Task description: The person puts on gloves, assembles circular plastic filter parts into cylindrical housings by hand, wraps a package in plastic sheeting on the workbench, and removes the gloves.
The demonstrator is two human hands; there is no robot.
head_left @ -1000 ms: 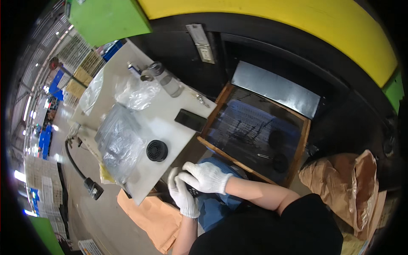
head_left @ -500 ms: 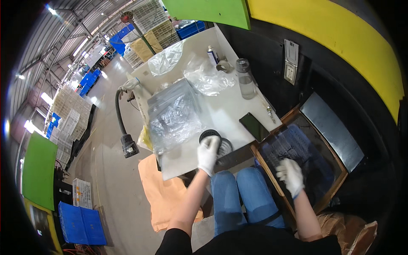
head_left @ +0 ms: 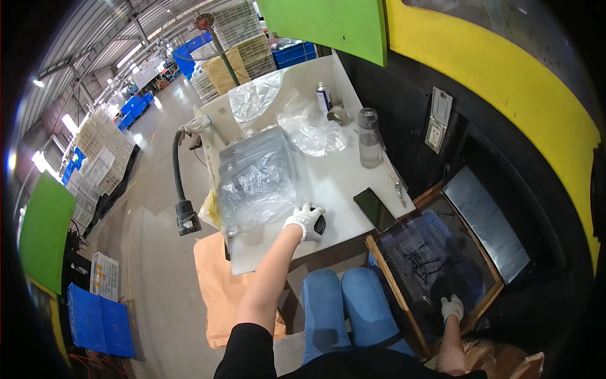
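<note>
At the near edge of the white worktable [head_left: 341, 222], my left hand [head_left: 305, 221] in a white glove curves over a black round part [head_left: 320, 224], its fingers closed on it. Most of that part is hidden under the glove. My right hand [head_left: 452, 307], also gloved, reaches low into the wood-framed box [head_left: 392, 283] at the right. Its fingertips meet the rim of another dark round part [head_left: 445, 288], which is hard to make out against the dark inside. Thin black pieces [head_left: 424, 259] lie in the box by a blue crate [head_left: 435, 230].
A stack of clear plastic bags [head_left: 255, 177] covers the table's left side. A phone [head_left: 374, 210], a water bottle [head_left: 368, 139], a spray can [head_left: 323, 96] and a tape roll [head_left: 339, 114] lie or stand farther right. A black flexible-neck device [head_left: 187, 218] hangs beyond the left edge.
My left hand has settled on the table with the black round part, which was raised and showed its slotted face before. My right hand has moved nearer to me, lower in the box.
</note>
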